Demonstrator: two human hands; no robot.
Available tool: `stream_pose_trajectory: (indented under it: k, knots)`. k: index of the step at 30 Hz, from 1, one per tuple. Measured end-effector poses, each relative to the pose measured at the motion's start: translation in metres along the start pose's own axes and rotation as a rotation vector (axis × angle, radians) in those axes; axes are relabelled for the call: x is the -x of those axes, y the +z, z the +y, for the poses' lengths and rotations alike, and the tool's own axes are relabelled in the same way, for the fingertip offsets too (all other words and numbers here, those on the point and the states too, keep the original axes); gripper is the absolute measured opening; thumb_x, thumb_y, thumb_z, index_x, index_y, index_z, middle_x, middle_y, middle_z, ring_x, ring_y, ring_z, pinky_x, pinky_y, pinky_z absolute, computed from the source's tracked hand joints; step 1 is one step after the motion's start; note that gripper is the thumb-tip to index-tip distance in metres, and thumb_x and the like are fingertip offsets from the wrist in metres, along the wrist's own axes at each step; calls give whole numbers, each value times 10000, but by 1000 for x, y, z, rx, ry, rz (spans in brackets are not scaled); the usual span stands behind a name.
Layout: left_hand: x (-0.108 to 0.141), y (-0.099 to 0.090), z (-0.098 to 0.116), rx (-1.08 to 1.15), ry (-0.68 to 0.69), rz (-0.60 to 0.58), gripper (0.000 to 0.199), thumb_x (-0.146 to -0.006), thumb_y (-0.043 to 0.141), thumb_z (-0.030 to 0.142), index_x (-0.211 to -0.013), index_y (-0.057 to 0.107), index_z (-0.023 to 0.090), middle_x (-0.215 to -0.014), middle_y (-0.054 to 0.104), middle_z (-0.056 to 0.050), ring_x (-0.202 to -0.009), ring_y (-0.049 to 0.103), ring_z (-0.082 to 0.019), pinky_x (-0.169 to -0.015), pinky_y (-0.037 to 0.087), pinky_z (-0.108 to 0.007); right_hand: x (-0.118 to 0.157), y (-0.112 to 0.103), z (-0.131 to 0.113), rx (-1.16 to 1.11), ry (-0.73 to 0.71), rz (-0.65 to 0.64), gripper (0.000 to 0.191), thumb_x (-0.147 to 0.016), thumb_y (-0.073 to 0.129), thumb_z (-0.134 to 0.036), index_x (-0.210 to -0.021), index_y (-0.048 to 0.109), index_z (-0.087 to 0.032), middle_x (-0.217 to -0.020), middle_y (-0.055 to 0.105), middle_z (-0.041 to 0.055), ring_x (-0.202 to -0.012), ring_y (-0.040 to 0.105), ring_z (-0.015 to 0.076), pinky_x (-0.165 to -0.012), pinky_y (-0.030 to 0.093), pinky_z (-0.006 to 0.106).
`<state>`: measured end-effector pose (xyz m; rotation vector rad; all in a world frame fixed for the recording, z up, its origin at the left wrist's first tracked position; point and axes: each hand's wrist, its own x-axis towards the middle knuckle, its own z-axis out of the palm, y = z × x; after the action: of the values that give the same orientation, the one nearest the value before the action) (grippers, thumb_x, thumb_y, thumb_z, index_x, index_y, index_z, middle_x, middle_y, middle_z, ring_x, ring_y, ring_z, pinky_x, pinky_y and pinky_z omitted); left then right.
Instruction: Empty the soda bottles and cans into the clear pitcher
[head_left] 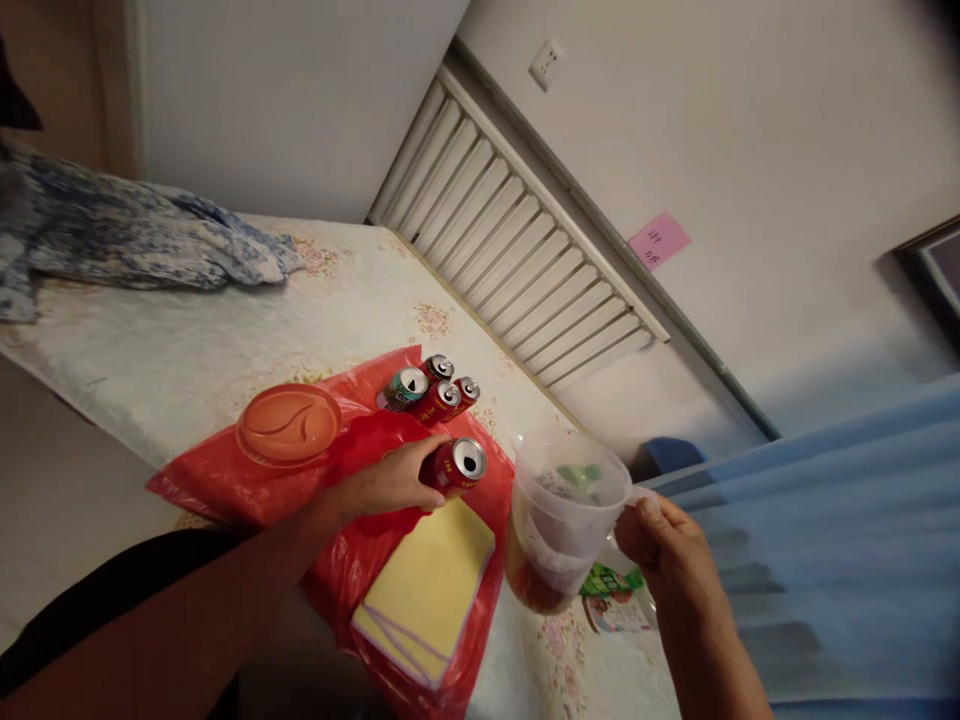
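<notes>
My left hand [401, 476] is closed around a red drink can [456, 466] whose top is open. Under that hand lies a red plastic bowl [360, 447], partly covered by my arm. By its handle, my right hand [664, 540] grips a clear plastic measuring jug [551, 530] with brown liquid and some froth inside. Several more cans stand behind my left hand, among them a green can [403, 390] and a red can [437, 402]. A folded yellow cloth [427, 590] lies in front of the held can.
A red plastic bag [217, 475] is spread on the flowered tablecloth [360, 300], with an orange divided dish [291, 424] on it. Green packaging [611, 580] lies behind the jug. Patterned fabric [150, 235] rests at the far left; a radiator [517, 240] lines the wall.
</notes>
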<state>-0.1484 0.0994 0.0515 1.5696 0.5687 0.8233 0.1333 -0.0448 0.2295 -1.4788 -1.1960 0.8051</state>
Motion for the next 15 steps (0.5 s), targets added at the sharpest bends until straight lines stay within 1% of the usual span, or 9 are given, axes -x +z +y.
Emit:
stream_pose_trajectory:
  k: [3,5,7,11,15]
  knots:
    - [-3,-2,-7,18,16,48,747,-635,688,153,-1355,517,253,-1324,663,-39,-1208,622,-263,-986,494,-311,-2,3,-2,70,21,-28,536,-803,749,-577,-574,432,-211,-491,246,-101,-450,156,59,-428,133,228]
    - [-4,-3,-8,-14,17,69,741,-635,685,153,-1348,512,263,-1350,649,-39,-1243,605,-263,-1024,476,-317,-4,5,-2,105,34,-49,545,-795,744,-601,-577,431,-212,-491,251,-100,-454,155,59,-428,131,228]
    - [-4,-5,-7,-40,9,73,722,-641,676,156,-1339,511,246,-1365,640,-53,-1262,594,-262,-1048,462,-326,-7,6,-3,127,47,-67,550,-785,750,-607,-577,429,-212,-494,251,-99,-459,154,60,-430,129,228]
    - [-4,-7,-4,-49,-5,75,727,-636,661,145,-1343,496,200,-1370,632,-88,-1249,600,-260,-1042,464,-333,-12,9,-1,156,72,-94,525,-801,750,-583,-606,437,-209,-516,254,-99,-475,153,61,-446,127,227]
    - [-4,-7,-2,-27,-6,63,731,-639,644,128,-1348,486,213,-1393,617,-89,-1264,591,-253,-1041,456,-325,-20,10,1,173,86,-124,538,-778,763,-601,-608,433,-212,-501,243,-107,-466,134,55,-442,113,225]
